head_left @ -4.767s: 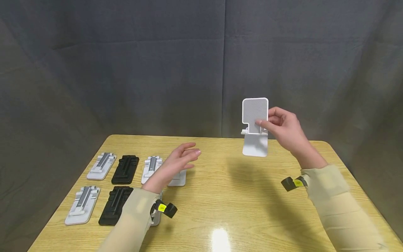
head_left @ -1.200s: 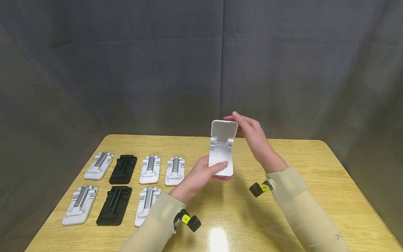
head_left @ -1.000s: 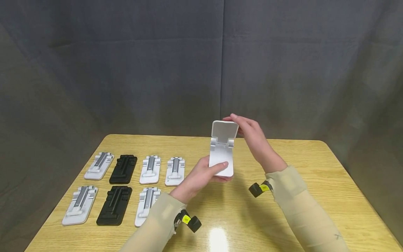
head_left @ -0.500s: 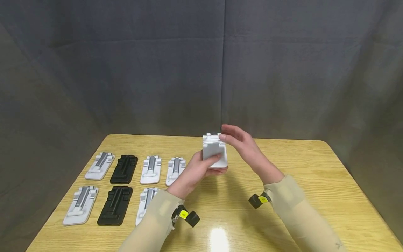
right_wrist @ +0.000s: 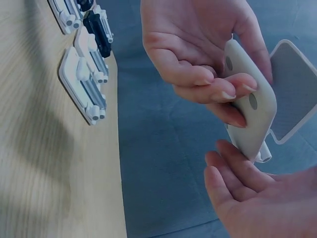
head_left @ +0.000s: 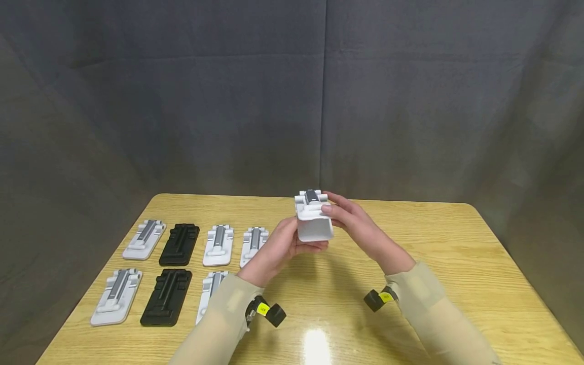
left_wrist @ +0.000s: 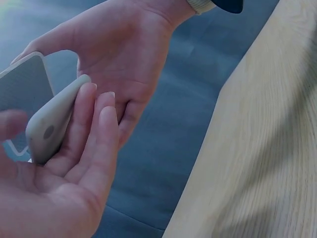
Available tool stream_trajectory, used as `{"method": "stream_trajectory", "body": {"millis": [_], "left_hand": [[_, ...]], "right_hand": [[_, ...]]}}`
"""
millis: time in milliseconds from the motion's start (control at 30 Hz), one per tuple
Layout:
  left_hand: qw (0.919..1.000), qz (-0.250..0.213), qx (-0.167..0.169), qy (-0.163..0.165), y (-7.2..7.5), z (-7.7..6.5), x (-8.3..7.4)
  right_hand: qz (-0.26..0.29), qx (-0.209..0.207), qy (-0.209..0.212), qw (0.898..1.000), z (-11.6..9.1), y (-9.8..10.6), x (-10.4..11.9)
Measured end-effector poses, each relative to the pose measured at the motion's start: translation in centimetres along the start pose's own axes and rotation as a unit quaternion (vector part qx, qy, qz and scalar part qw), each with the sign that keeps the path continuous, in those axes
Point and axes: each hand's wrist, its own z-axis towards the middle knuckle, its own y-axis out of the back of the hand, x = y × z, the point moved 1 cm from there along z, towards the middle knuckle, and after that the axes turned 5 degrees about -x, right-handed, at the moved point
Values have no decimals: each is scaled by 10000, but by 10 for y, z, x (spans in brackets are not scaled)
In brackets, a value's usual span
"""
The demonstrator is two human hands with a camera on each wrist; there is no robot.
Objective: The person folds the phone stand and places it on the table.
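A white phone stand (head_left: 316,230) is held up above the table between both hands, its padded plate folded part of the way over the base. My left hand (head_left: 277,249) grips the base from the left; in the right wrist view, the left fingers (right_wrist: 210,89) lie along the underside with its round grey pads. My right hand (head_left: 358,223) is at the stand's right side, with the thumb on the folded plate's edge and the fingers behind. In the left wrist view, the stand's base (left_wrist: 52,121) lies on the left hand's fingers, and the right hand (left_wrist: 124,49) is beyond it.
On the left of the wooden table (head_left: 410,324) lie several folded phone stands in two rows, among them a white stand (head_left: 116,296), a black stand (head_left: 166,298) and another white stand (head_left: 219,245). The left forearm partly covers a white stand (head_left: 211,290). A dark curtain (head_left: 228,126) hangs behind.
Earlier the right hand alone held the unfolded stand up at the right. The left hand has since taken the base, the stand has come left, and its plate has folded down over the base.
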Motion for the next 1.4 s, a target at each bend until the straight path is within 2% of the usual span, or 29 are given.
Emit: {"method": "stream_trajectory", "body": {"millis": [133, 267, 433, 700, 833, 967, 1133, 1200, 1400], "left_hand": [[9995, -293, 15, 114, 2, 0, -1], [9991, -360, 26, 224, 3, 1, -3], [9993, -273, 27, 262, 3, 1, -5], [9999, -88, -44, 103, 2, 1, -6], [9999, -57, -79, 45, 3, 0, -4], [9997, -103, -238, 44, 4, -1, -2], [9983, 217, -535, 93, 6, -2, 2], [9978, 376, -531, 86, 7, -2, 3], [9981, 462, -390, 89, 10, -2, 4]], "right_hand": [[180, -60, -44, 9998, -1, 0, -3], [257, -64, -4, 9996, -1, -1, -4], [311, -77, 34, 9995, -2, -1, -5], [31, -144, -113, 9998, -4, -2, -6], [90, -191, -159, 9997, -5, -5, -7], [77, -175, -35, 9998, -5, -8, -15], [-187, -64, 302, 9993, -5, -10, -25], [-267, -40, 373, 9989, -6, -10, -27], [-295, -71, 371, 9989, -6, -12, -26]]}}
